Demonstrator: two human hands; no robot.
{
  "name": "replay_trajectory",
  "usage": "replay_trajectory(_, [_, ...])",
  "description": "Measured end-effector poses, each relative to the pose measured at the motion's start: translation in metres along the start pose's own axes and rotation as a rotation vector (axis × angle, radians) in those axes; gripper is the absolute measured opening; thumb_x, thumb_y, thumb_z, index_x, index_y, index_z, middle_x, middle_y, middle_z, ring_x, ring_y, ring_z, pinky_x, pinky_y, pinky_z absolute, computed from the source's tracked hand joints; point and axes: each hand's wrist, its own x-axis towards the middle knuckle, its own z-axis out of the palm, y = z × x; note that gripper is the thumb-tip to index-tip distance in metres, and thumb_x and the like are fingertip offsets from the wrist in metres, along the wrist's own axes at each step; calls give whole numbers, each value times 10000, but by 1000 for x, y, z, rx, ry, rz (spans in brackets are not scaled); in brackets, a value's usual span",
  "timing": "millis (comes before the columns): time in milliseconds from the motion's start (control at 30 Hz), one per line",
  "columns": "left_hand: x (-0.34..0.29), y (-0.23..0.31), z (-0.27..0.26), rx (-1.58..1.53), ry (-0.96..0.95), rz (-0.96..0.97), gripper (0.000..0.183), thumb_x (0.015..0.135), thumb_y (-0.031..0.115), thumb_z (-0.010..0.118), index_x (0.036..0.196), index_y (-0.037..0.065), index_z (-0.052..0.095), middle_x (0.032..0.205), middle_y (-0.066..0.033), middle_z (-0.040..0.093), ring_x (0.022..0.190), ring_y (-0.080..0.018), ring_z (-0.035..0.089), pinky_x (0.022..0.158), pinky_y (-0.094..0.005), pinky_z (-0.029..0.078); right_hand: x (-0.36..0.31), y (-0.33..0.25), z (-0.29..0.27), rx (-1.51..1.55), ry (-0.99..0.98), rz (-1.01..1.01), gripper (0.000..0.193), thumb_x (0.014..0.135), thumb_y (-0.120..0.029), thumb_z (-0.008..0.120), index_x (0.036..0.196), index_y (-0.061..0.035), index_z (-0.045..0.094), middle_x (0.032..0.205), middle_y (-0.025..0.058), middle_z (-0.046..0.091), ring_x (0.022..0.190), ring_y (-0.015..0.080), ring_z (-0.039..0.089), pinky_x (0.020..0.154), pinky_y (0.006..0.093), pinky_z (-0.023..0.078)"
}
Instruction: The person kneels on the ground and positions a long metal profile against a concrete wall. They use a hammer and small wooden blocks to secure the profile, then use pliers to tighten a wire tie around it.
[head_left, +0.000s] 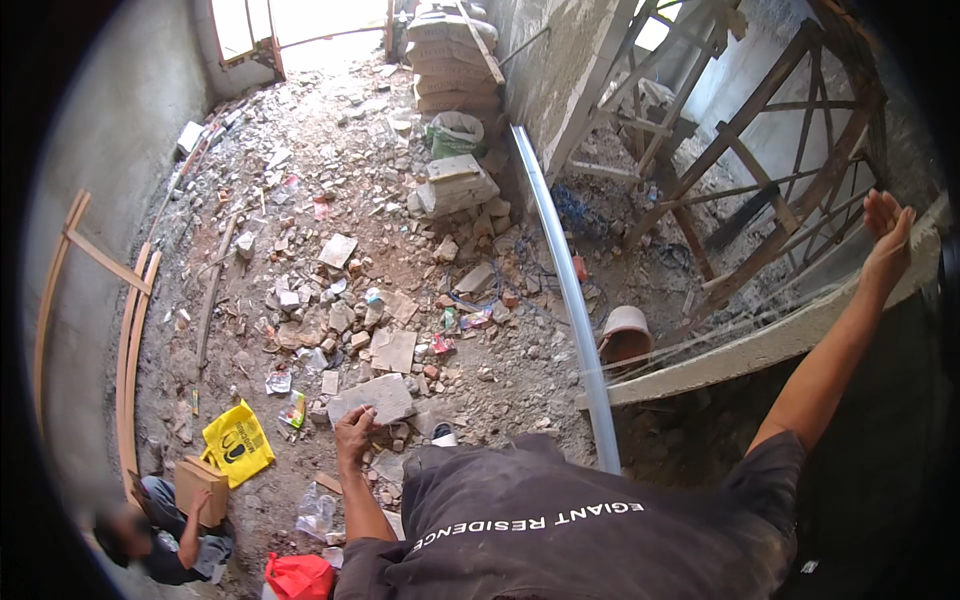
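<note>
My left hand (355,432) is raised in front of me over the rubble, fingers pinched together. A small pale tip shows at the fingers, too tiny to name. My right arm reaches out to the far right, and my right hand (886,228) is held up with its fingers stretched, nothing visible in it. It is nearest to the end of a concrete ledge (720,372) and the wooden trestle (750,160). Thin pale streaks like strings run along the ledge; whether they reach my hand I cannot tell. A grey slab (385,398) lies beyond my left hand.
A long metal channel (565,270) crosses the floor by a bucket (626,335). Stacked sacks (455,60) stand at the back. At the lower left a seated person (165,540) touches a brown box (200,490), near yellow (238,443) and red (298,577) bags. Wooden strips (130,370) lean left.
</note>
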Motion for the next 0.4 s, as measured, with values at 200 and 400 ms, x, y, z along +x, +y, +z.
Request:
replay_trajectory(200, [74,44,-20,39,-110,-107,338,806,132,712,1088,-38,635,875,-56,655,702,-110,599,632,-245,501,33,17,120,-20,4,-32,580,975,-475,347,1121,35,582,1059,142,668,985,206,650,848,271,500])
replay_trajectory(400, [128,28,-8,-526,-42,-79,207,860,136,669,1012,0,636,850,-92,663,575,-127,551,566,-263,461,92,51,216,-52,11,-150,550,1007,-381,258,1180,59,538,1098,154,656,1028,208,638,885,271,492])
